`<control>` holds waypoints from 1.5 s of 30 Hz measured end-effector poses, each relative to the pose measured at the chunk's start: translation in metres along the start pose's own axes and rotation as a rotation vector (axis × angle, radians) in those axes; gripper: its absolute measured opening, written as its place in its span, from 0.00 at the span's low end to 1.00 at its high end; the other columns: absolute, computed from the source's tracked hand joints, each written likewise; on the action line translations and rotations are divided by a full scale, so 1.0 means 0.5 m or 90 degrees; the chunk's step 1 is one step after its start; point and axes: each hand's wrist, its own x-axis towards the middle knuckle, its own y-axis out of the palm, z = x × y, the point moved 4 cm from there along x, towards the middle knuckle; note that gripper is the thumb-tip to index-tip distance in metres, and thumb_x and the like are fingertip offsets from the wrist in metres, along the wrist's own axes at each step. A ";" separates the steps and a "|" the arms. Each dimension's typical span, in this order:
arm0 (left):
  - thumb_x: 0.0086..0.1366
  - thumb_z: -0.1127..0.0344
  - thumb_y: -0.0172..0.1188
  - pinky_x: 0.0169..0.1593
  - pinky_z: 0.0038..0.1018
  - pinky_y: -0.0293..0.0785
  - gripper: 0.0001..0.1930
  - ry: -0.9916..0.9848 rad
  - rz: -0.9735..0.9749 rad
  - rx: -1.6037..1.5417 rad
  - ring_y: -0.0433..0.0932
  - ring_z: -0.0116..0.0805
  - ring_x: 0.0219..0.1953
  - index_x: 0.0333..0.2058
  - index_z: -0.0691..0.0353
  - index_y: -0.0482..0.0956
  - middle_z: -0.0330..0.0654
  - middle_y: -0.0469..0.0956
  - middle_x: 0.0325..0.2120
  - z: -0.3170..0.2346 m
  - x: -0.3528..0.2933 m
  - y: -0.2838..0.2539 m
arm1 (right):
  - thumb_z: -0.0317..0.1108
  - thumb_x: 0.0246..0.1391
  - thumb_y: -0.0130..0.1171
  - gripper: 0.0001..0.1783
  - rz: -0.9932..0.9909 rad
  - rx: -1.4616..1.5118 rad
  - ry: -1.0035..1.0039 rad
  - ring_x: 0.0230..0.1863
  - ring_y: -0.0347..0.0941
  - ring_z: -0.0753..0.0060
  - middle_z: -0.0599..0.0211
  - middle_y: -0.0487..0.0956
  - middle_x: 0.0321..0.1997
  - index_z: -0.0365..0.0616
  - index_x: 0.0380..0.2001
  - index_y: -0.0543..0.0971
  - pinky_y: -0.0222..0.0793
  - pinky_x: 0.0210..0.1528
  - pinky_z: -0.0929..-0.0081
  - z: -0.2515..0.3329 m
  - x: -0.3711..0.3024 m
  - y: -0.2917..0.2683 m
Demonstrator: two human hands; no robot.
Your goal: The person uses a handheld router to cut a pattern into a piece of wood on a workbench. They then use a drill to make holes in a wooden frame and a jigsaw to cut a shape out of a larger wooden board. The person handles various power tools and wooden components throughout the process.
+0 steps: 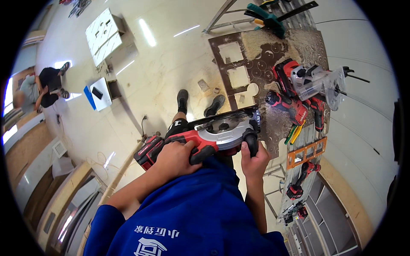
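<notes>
I hold a red, black and silver cordless circular saw (228, 135) sideways in front of my body, its round blade housing facing away from me. My left hand (176, 158) is wrapped round the rear handle, beside the battery pack (148, 152). Around the black front handle (250, 141), my right hand (255, 161) is closed with the thumb upward. Just beyond the saw lies a dark patterned board (269, 64) with square cutouts and sawdust on it. My left fingertips are partly hidden behind the grip.
Red power tools (294, 111) crowd the board's right side, one with a clear plastic guard (322, 87). Nearby lie an orange template (306, 152) and a teal clamp (271, 20). Far left, a person (32, 91) sits near a white-topped stool (101, 97). A cut panel (102, 36) stands beyond.
</notes>
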 end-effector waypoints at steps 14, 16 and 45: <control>0.53 0.49 0.69 0.40 0.47 0.81 0.23 -0.038 0.087 0.013 0.84 0.56 0.31 0.42 0.60 0.82 0.53 0.82 0.25 0.023 0.019 -0.016 | 0.42 0.58 0.70 0.17 0.035 0.002 0.029 0.18 0.68 0.68 0.61 0.72 0.17 0.38 0.29 0.80 0.66 0.25 0.66 -0.008 0.012 0.028; 0.52 0.50 0.69 0.40 0.47 0.81 0.23 -0.043 0.095 0.000 0.83 0.56 0.31 0.41 0.60 0.82 0.54 0.82 0.24 0.032 0.023 -0.015 | 0.40 0.57 0.71 0.16 0.029 0.013 0.037 0.18 0.70 0.66 0.60 0.74 0.17 0.38 0.29 0.80 0.67 0.25 0.66 -0.005 0.014 0.036; 0.51 0.62 0.69 0.31 0.39 0.77 0.12 -0.080 0.087 -0.035 0.82 0.53 0.22 0.31 0.65 0.83 0.53 0.79 0.18 0.047 0.055 -0.013 | 0.50 0.52 0.74 0.27 0.011 0.045 0.049 0.22 0.78 0.44 0.52 0.77 0.20 0.41 0.20 0.71 0.73 0.23 0.54 -0.028 0.030 0.090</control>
